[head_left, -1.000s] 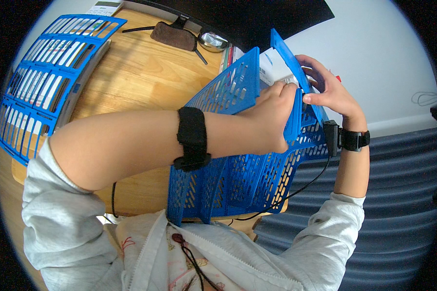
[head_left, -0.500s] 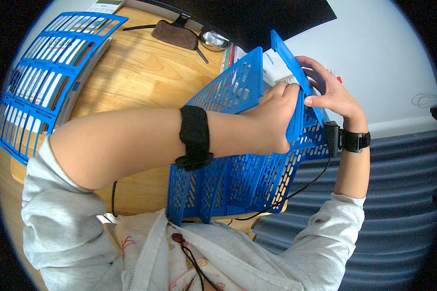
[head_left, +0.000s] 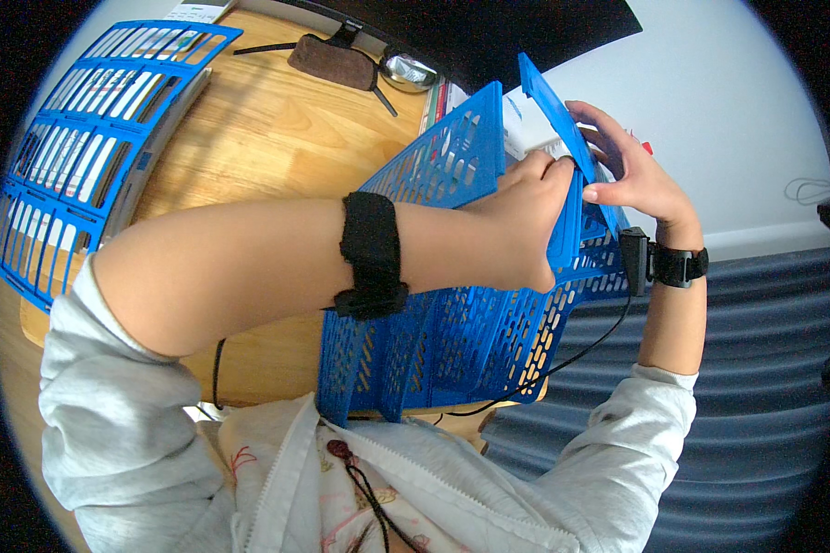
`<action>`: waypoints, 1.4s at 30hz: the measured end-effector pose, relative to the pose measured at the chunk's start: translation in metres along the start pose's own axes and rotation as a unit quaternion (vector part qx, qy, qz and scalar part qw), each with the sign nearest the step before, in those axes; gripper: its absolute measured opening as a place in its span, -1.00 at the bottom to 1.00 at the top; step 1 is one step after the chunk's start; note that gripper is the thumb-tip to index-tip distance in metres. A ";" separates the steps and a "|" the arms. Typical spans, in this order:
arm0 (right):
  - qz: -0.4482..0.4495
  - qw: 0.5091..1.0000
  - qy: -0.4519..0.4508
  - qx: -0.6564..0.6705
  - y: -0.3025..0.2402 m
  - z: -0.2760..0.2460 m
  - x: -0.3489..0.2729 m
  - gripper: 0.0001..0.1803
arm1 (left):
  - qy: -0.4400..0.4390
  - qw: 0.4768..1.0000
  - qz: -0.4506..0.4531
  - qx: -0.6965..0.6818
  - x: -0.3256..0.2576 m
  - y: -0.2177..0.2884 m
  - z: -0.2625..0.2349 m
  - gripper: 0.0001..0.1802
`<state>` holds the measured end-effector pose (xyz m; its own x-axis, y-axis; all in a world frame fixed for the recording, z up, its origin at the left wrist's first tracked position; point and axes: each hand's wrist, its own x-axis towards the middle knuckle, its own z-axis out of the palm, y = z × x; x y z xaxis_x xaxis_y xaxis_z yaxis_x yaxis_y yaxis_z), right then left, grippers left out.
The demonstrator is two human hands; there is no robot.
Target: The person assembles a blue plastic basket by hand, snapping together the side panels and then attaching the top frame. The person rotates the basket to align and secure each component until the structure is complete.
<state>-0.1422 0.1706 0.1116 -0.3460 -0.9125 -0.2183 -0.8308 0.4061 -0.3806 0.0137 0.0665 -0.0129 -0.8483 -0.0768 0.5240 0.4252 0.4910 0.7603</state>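
On the wooden desk (head_left: 267, 138), which fills the upper left and runs out at a curved front edge close to the person's body, the largest thing is a blue slotted plastic rack (head_left: 470, 332) with several upright dividers. It stands at the desk's right front corner, its lower end hanging out past the edge toward the person's lap. The slots between the dividers look empty as far as they show; the forearm crossing in front hides part of them. A separate blue slotted panel (head_left: 549, 115) stands tilted at the rack's far end, rising above the other dividers.

At the desk's left edge lies a second flat blue grid tray (head_left: 92, 147), well apart from the rack, with pale shapes showing through its openings. The stretch of bare wood between the two is open.

The left hand (head_left: 526, 221) reaches across the rack and pinches the top of the tilted panel, fingers curled over its edge. The right hand (head_left: 632, 170) is on the panel's far side, fingers spread and touching it; whether it truly grips cannot be told. A black band (head_left: 373, 253) wraps the left forearm, and a black wrist strap (head_left: 678, 265) circles the right wrist, with a thin cable (head_left: 563, 364) hanging from it across the rack.

At the far edge lie a small brown pouch (head_left: 327, 60) and a metal bowl (head_left: 410, 69).
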 end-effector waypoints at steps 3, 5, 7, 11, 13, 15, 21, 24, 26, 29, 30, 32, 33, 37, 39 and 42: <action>0.016 0.999 -0.008 -0.045 -0.002 -0.001 0.001 0.21 | -0.001 1.000 -0.014 0.004 0.000 0.001 -0.001 -0.08; 0.025 0.999 -0.012 -0.038 -0.003 -0.001 0.004 0.24 | 0.005 1.000 -0.007 -0.001 -0.001 0.001 -0.002 -0.08; 0.024 0.999 -0.012 -0.032 -0.004 0.000 0.005 0.25 | 0.002 1.000 -0.003 -0.006 -0.002 0.001 -0.003 -0.08; 0.003 1.000 -0.002 -0.022 -0.005 0.002 0.004 0.25 | -0.017 1.000 -0.012 -0.019 -0.002 0.000 -0.005 -0.07; -0.003 1.000 0.002 -0.021 -0.006 0.003 0.004 0.25 | -0.022 0.999 -0.017 -0.022 -0.001 -0.001 -0.005 -0.05; -0.001 1.000 0.001 -0.020 -0.006 0.003 0.004 0.26 | -0.025 0.999 -0.018 -0.021 -0.001 -0.002 -0.004 -0.04; -0.022 0.998 -0.016 -0.064 -0.009 0.001 0.003 0.12 | -0.013 1.000 0.002 -0.024 -0.003 -0.005 -0.002 0.02; 0.003 1.000 0.003 -0.017 -0.008 0.004 0.004 0.28 | -0.017 0.999 0.008 -0.034 -0.002 -0.007 -0.002 0.03; 0.007 1.000 0.004 -0.013 -0.007 0.005 0.004 0.32 | -0.007 1.000 0.013 -0.025 -0.002 -0.007 -0.002 0.03; -0.018 0.999 -0.016 -0.026 -0.006 0.001 0.004 0.26 | 0.000 1.000 0.005 -0.022 -0.002 -0.005 -0.002 0.03; -0.026 0.999 -0.021 -0.035 -0.006 -0.001 0.005 0.23 | -0.003 1.000 0.000 -0.026 -0.001 -0.004 -0.002 0.03; 0.016 0.998 -0.011 0.054 -0.008 -0.007 0.007 0.10 | 0.003 1.000 0.000 -0.029 0.000 -0.004 -0.003 0.03; 0.039 0.995 -0.002 0.092 -0.009 -0.010 0.008 0.05 | 0.000 1.000 -0.004 -0.031 0.000 -0.004 -0.004 0.03; 0.060 0.995 -0.057 -0.048 -0.016 -0.023 0.023 -0.12 | 0.003 0.999 -0.013 -0.038 0.001 -0.003 -0.001 0.01; 0.092 0.993 -0.041 -0.054 -0.017 -0.022 0.032 -0.15 | 0.009 1.000 -0.005 -0.026 0.001 -0.004 -0.001 0.00; 0.102 0.992 -0.054 -0.053 -0.016 -0.017 0.039 -0.19 | 0.007 0.999 -0.019 -0.025 0.001 -0.003 -0.002 -0.02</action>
<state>-0.1499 0.1277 0.1240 -0.4675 -0.7991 -0.3780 -0.7918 0.5687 -0.2229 0.0117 0.0634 -0.0142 -0.8597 -0.1074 0.4994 0.4080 0.4439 0.7978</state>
